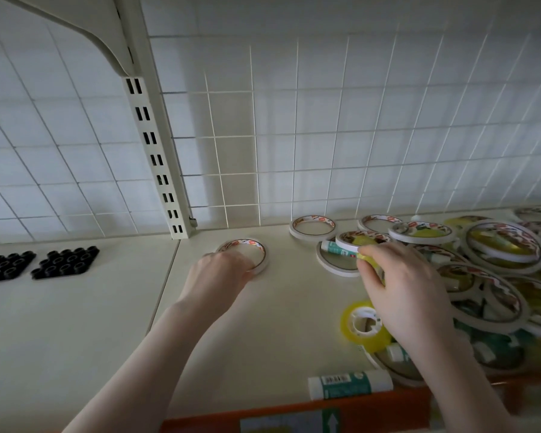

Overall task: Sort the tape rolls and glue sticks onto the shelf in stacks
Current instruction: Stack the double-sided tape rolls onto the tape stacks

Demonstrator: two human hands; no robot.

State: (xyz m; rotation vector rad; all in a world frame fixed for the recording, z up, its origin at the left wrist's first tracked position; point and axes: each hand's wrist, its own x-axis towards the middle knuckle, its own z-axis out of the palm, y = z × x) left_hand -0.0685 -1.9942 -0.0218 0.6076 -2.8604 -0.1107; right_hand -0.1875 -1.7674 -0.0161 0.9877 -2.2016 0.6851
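My left hand (217, 273) grips the near edge of a thin white tape roll (250, 249) lying flat on the cream shelf (247, 332). My right hand (400, 289) holds a small yellow tape roll (370, 260) at the edge of a jumbled pile of tape rolls (494, 270) on the right. Another white roll (312, 227) lies alone near the back. A second yellow roll (364, 326) lies below my right hand. One green-and-white glue stick (350, 384) lies at the front edge; another glue stick (338, 247) rests across a flat roll.
A white wire grid (325, 135) backs the shelf. A slotted upright post (156, 145) divides it from the left bay, where two black plastic trays (38, 264) sit. An orange strip (294, 414) runs along the shelf's front edge.
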